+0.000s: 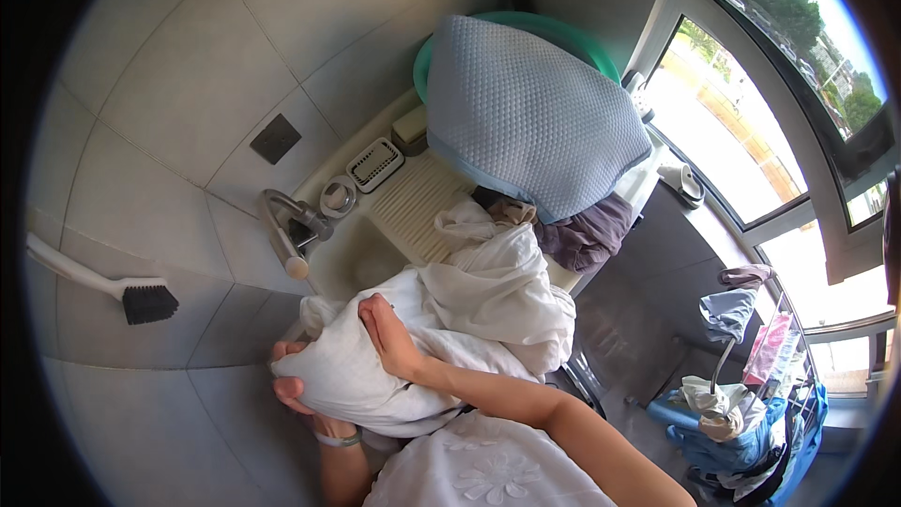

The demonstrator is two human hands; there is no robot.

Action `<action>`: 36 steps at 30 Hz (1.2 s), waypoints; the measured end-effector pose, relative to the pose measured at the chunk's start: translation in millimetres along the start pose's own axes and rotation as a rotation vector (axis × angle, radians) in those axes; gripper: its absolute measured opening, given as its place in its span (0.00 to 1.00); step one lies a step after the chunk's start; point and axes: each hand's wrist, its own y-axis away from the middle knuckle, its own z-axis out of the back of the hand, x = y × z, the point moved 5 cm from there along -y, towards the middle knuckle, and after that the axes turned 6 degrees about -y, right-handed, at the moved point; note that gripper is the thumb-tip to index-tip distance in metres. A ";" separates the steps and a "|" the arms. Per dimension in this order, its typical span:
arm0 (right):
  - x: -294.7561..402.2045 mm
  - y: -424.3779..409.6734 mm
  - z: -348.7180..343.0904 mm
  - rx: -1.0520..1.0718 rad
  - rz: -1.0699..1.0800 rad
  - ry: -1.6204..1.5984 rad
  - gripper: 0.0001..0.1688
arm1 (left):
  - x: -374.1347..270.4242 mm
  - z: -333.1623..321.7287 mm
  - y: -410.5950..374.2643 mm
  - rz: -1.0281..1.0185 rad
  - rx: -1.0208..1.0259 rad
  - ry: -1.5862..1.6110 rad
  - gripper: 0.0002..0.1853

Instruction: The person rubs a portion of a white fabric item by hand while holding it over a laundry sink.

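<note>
White cloth (493, 282) is bunched over the front of a laundry sink (352, 253) and hangs down towards my body. At the left end of the cloth, my left hand (288, 377) grips its edge, with part of the hand hidden by the fabric. My right hand (383, 331) has its fingers curled at the upper side of the cloth, pinching a fold. Beyond the cloth lie a mauve garment (588, 232) and a light blue quilted textile (528, 113), which rests over a green basin (612, 60).
A curved faucet (285, 232) rises at the sink's left. Soap dishes (375, 164) line its back edge. A black-bristled brush (148, 296) is on the tiled wall. Windows stand at right, above a rack (802, 366) with clothes. A white shoe (683, 184) sits on the sill.
</note>
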 end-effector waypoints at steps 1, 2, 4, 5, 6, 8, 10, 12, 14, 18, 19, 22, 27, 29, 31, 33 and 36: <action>-28.3 3.1 2.7 -0.025 -0.209 -0.014 0.06 | 3.6 -1.4 0.5 0.044 0.034 -0.047 0.11; -39.0 6.9 8.3 -0.056 -0.248 -0.010 0.08 | -2.0 6.1 0.8 0.011 -0.059 -0.192 0.10; -40.4 7.1 29.1 -0.151 -0.435 -0.161 0.11 | -18.5 21.3 7.0 -0.075 -0.276 -0.389 0.12; -34.9 6.5 48.7 -0.221 -0.581 -0.312 0.12 | -24.4 26.5 9.9 -0.117 -0.398 -0.440 0.14; -10.8 -5.2 81.7 -0.327 -0.471 -0.317 0.14 | -31.5 22.0 11.4 -0.175 -0.526 -0.390 0.18; 13.2 -17.7 172.6 -0.581 -0.271 -0.165 0.16 | -43.3 38.4 17.5 -0.217 -0.655 -0.395 0.28; 18.1 -35.5 275.2 -0.960 -0.097 -0.220 0.14 | -48.3 44.8 17.3 -0.194 -0.655 -0.434 0.26; 13.0 -49.6 373.2 -1.160 0.043 -0.302 0.08 | -45.9 35.7 14.9 -0.175 -0.678 -0.485 0.20; -2.7 -59.7 468.5 -1.229 -0.037 -0.150 0.09 | -36.8 30.3 11.8 -0.074 -0.639 -0.684 0.18; -58.1 -69.6 621.7 -1.229 -0.038 -0.326 0.18 | -8.7 24.0 5.9 0.056 -0.564 -1.030 0.16; -74.4 -76.6 627.4 -1.238 -0.077 -0.408 0.19 | -9.2 22.6 7.2 0.048 -0.561 -1.057 0.15; -98.2 -97.3 626.7 -1.132 -0.227 -0.507 0.21 | -17.0 18.5 9.2 0.032 -0.524 -1.102 0.16; -46.9 -95.5 570.8 -1.160 -0.039 0.014 0.18 | -25.8 5.0 1.4 0.017 -0.288 -1.245 0.21; 15.8 -105.1 466.6 -1.080 0.202 0.414 0.16 | -27.2 10.1 2.9 0.117 -0.027 -1.328 0.22; 66.0 -104.7 348.1 -0.840 0.275 0.438 0.12 | -15.5 -11.8 -4.9 0.055 0.197 -1.384 0.21; 59.6 -94.5 242.8 -0.357 0.108 0.156 0.18 | -2.9 -33.1 -7.6 -0.064 0.464 -1.493 0.19; 52.2 -83.1 82.5 0.477 -0.058 -0.175 0.28 | 8.7 -55.6 3.9 -0.084 0.644 -1.739 0.14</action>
